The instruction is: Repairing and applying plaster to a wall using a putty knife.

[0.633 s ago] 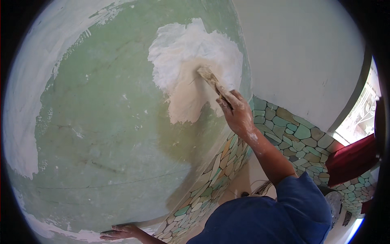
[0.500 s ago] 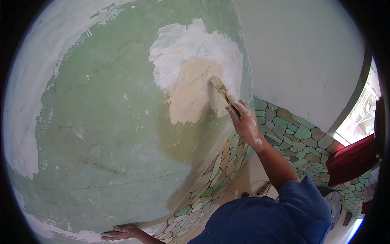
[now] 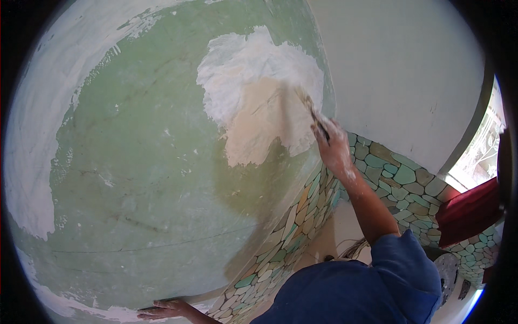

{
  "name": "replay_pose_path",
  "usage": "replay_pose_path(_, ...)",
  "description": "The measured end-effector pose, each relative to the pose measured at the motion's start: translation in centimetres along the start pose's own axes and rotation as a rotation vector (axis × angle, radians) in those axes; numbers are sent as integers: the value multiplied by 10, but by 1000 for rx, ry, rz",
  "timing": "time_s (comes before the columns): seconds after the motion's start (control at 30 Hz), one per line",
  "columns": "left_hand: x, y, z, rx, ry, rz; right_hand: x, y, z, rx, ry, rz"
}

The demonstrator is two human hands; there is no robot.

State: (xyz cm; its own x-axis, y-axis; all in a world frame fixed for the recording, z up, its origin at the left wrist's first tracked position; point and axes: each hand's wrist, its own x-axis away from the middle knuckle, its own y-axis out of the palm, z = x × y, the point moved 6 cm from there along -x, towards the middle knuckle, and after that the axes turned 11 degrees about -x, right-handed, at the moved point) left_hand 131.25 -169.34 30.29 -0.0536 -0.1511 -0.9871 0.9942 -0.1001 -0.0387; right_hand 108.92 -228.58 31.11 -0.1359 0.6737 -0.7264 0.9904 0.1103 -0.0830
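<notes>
Gripped in my right hand (image 3: 334, 149) is a filling knife (image 3: 307, 102), its blade crusted with pale filler and slightly blurred by motion. The blade lies near the right side of a white filler patch (image 3: 229, 59) on the green wall (image 3: 145, 167). Within my shadow, the lower middle of that patch looks cream-coloured, with a few ridges in it. At the lower left, my left hand (image 3: 167, 309) rests flat on the wall with its fingers stretched out, holding nothing. White smears mark my right hand and wrist.
A broad white filler band (image 3: 38, 140) curves along the wall's left side. Patterned stone cladding (image 3: 302, 221) runs below the wall's edge, beside a pale adjoining wall (image 3: 399, 70). Farther right are a dark red cloth (image 3: 468, 210) and a bright window (image 3: 480, 146). Cables (image 3: 354, 249) lie below.
My right hand has moved right with the filling knife, whose blade has swept rightward across the filler patch and turned more upright. My left hand stays flat on the wall.
</notes>
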Motion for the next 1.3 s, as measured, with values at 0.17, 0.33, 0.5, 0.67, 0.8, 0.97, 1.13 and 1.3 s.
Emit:
replay_pose_path(0.17, 2, 4, -1, 8, -3, 4, 47, 18, 20, -38, 178, -162)
replay_pose_path(0.33, 2, 2, 1, 10, 5, 21, -10, 28, -1, -30, 17, -70)
replay_pose_path(0.5, 1, 0, 4, 23, -18, 6, -41, 7, 1, -82, 46, 17)
replay_pose_path(0.67, -1, -4, 8, -12, -29, 2, 7, 12, 11, -75, 46, -35)
replay_pose_path(0.8, 0, -1, 6, 4, -24, 4, 32, 24, 4, -120, 161, -138)
replay_pose_path(0.97, 1, -3, 8, -1, -33, 1, 5, 32, -5, -75, 110, -158)
replay_pose_path(1.13, 3, -2, 5, -13, -18, 1, -25, 21, -10, -219, 1, 17)
replay_pose_path(1.3, 7, -1, 4, 15, -13, -11, -4, 15, 1, -137, 90, -8)
